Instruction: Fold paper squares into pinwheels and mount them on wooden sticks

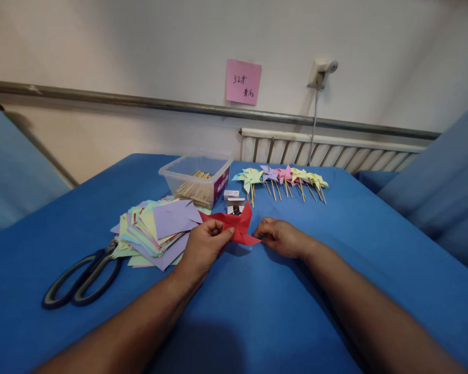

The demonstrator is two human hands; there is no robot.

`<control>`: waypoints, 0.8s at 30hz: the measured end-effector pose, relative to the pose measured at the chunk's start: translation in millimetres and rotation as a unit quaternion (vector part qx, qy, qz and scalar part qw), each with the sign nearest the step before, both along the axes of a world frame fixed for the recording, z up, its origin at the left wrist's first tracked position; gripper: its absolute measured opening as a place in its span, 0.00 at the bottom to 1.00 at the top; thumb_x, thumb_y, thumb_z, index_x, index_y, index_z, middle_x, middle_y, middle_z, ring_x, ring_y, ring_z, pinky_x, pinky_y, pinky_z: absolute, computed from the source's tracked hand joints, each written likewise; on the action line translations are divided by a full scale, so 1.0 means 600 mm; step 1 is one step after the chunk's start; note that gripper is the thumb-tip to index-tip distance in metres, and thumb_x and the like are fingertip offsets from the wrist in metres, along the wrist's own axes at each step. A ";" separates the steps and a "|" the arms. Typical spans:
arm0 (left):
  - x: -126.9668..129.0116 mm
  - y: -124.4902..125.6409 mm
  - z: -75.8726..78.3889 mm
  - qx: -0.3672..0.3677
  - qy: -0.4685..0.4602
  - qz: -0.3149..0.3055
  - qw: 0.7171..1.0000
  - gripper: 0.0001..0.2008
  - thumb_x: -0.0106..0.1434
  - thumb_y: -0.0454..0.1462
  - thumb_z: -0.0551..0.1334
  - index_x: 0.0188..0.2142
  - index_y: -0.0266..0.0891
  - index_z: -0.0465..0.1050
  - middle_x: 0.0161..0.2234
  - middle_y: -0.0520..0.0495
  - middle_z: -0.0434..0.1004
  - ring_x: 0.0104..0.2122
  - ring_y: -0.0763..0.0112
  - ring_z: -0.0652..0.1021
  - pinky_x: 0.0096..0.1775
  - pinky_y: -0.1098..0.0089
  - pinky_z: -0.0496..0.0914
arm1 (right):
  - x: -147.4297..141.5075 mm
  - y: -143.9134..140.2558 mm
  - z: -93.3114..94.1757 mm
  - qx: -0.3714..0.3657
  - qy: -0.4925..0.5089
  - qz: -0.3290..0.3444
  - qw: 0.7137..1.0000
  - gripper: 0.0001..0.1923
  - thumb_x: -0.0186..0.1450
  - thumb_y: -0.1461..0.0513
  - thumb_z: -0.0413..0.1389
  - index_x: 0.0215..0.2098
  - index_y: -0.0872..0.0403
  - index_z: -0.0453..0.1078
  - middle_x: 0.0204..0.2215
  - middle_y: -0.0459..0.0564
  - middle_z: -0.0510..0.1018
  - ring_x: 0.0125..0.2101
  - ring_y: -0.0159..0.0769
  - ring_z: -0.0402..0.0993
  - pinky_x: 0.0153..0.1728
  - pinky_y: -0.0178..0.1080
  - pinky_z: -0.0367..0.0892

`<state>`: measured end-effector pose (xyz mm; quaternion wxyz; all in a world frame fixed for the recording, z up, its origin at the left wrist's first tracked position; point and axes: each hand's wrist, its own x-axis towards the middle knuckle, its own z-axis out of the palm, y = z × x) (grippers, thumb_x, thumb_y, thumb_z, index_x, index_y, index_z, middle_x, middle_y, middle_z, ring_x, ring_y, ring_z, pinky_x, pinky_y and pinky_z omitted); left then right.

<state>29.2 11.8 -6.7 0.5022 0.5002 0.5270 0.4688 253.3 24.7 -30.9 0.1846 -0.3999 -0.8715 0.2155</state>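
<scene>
A red paper pinwheel (242, 226) is pinched at its centre between the thumb and fingers of my left hand (204, 245). Its pointed blades spread up and to the right. Just beyond its right-hand tip is my right hand (285, 238), fingers curled together. Whatever those fingers hold, if anything, is hidden. Behind the pinwheel stands a small white box (236, 202) with dark little pieces inside. A messy pile of coloured paper squares (156, 228), many with slits, lies to the left of my left hand.
Black-handled scissors (83, 278) lie at the left, blades under the paper. A clear plastic tub (171, 179) holds thin wooden sticks (197, 192). Several finished pinwheels (271, 174) on sticks lie along the back of the blue-covered table (354, 249). A radiator (331, 153) stands behind.
</scene>
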 end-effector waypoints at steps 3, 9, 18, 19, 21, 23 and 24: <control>0.001 -0.001 0.000 -0.002 -0.005 -0.002 1.000 0.16 0.45 0.42 0.70 0.22 0.38 0.64 0.16 0.58 0.64 0.17 0.79 0.63 0.20 0.75 0.55 | -0.002 0.000 0.003 0.000 -0.008 0.007 1.000 0.13 0.61 0.72 0.51 0.39 0.53 0.72 0.37 0.48 0.73 0.38 0.32 0.69 0.40 0.34 0.63; 0.003 -0.003 0.004 -0.003 -0.007 0.002 1.000 0.15 0.45 0.41 0.69 0.21 0.38 0.63 0.16 0.58 0.64 0.17 0.79 0.63 0.21 0.75 0.55 | -0.009 -0.002 0.004 0.018 -0.018 -0.034 0.999 0.08 0.60 0.71 0.52 0.33 0.54 0.70 0.31 0.46 0.73 0.32 0.31 0.67 0.34 0.32 0.59; 0.003 -0.004 0.009 -0.002 -0.007 0.001 1.000 0.14 0.45 0.41 0.69 0.21 0.38 0.65 0.16 0.57 0.65 0.17 0.78 0.64 0.21 0.75 0.56 | -0.002 0.004 -0.003 -0.051 0.013 -0.157 0.986 0.05 0.63 0.66 0.52 0.32 0.55 0.70 0.25 0.46 0.75 0.25 0.30 0.66 0.27 0.32 0.57; 0.004 -0.005 0.011 -0.003 -0.008 0.000 1.000 0.14 0.45 0.41 0.69 0.21 0.38 0.65 0.16 0.57 0.65 0.17 0.78 0.64 0.21 0.75 0.56 | 0.002 0.007 -0.005 -0.052 0.015 -0.161 0.985 0.05 0.63 0.66 0.52 0.32 0.55 0.70 0.25 0.46 0.75 0.25 0.31 0.66 0.28 0.32 0.57; 0.004 -0.006 0.013 -0.007 -0.008 0.000 1.000 0.14 0.45 0.41 0.69 0.21 0.38 0.65 0.16 0.57 0.66 0.17 0.79 0.64 0.21 0.75 0.56 | 0.011 0.013 -0.010 -0.054 0.023 -0.171 0.984 0.06 0.64 0.65 0.51 0.32 0.55 0.70 0.26 0.47 0.76 0.26 0.31 0.68 0.28 0.33 0.59; 0.003 -0.007 0.014 -0.009 -0.007 0.001 1.000 0.14 0.46 0.41 0.69 0.22 0.38 0.65 0.16 0.57 0.66 0.17 0.78 0.64 0.20 0.75 0.56 | 0.018 0.019 -0.016 -0.054 0.032 -0.179 0.982 0.06 0.64 0.66 0.51 0.33 0.55 0.71 0.28 0.47 0.77 0.28 0.31 0.70 0.30 0.33 0.60; 0.003 -0.006 0.014 -0.010 -0.008 0.001 1.000 0.14 0.46 0.41 0.69 0.22 0.38 0.65 0.16 0.57 0.66 0.17 0.78 0.64 0.20 0.75 0.56 | 0.021 0.021 -0.018 -0.054 0.037 -0.182 0.981 0.06 0.64 0.66 0.52 0.33 0.55 0.71 0.30 0.48 0.78 0.29 0.31 0.70 0.31 0.33 0.61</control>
